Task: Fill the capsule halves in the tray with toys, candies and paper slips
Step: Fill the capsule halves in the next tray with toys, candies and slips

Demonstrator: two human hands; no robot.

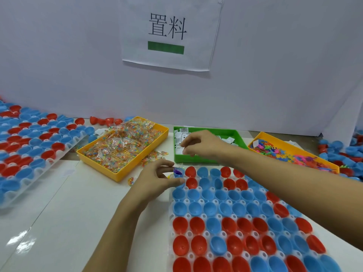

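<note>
A clear tray [196, 214] of red and blue capsule halves lies in front of me at the right. My left hand [157, 179] hovers at its far left corner, fingers curled around the corner blue half [179, 173], which holds a purple toy. My right hand [198, 143] reaches into the green bin [238, 135] of paper slips and pinches white slips [186, 150] with thumb and fingers. A yellow bin [117, 174] of candy packets sits left of it. Another yellow bin [290, 147] with colourful toys stands at the right.
A second tray [37, 167] of red and blue halves lies at the left, tilted. Loose capsule halves [345, 154] pile at the far right and along the back wall [104, 121]. A few candy packets [131, 181] lie on the table by the yellow bin. A white partition with a paper sign stands behind.
</note>
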